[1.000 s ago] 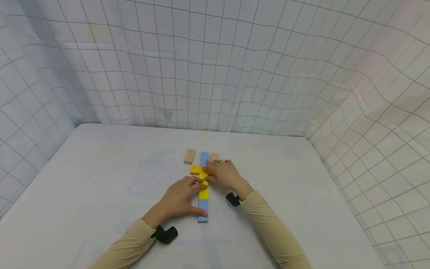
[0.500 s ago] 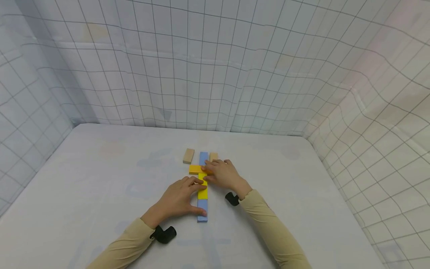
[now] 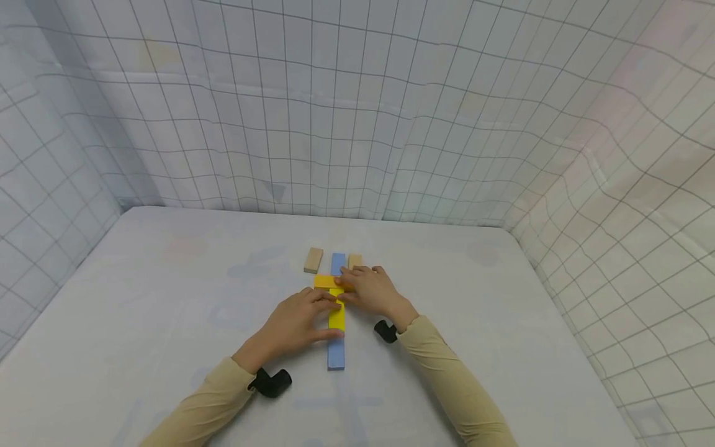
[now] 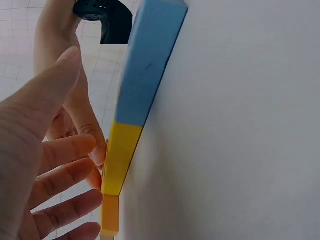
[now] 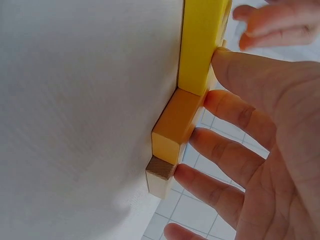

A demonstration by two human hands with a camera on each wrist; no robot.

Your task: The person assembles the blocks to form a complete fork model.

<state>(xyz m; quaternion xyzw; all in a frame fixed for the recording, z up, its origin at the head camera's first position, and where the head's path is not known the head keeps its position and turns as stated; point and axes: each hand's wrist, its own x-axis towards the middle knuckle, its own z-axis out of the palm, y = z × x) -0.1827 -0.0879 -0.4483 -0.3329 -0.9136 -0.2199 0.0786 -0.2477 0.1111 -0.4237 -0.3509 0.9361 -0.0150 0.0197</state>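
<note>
Flat on the table, coloured wooden blocks form a line: a near blue block (image 3: 336, 357), a yellow block (image 3: 337, 321), a crosswise orange block (image 3: 323, 282) and a far blue block (image 3: 338, 262). My left hand (image 3: 296, 323) hovers over the yellow block, thumb spread from the fingers; the left wrist view shows nothing in its grasp. Fingertips of my right hand (image 3: 373, 292) rest on the line, the thumb at the yellow block (image 5: 201, 45) and other fingers along the orange block (image 5: 172, 122). That hand hides the orange block's right end in the head view.
Two plain wooden blocks flank the far blue block: a slightly slanted left one (image 3: 313, 260) and a right one (image 3: 355, 259). The white-covered table (image 3: 167, 298) meets a gridded cloth wall (image 3: 335, 124) behind. Black wrist cameras (image 3: 272, 383) hang under both forearms.
My left hand has risen off the near blue block, its thumb moving away from me toward the yellow block. My right hand and the blocks stay where they were.
</note>
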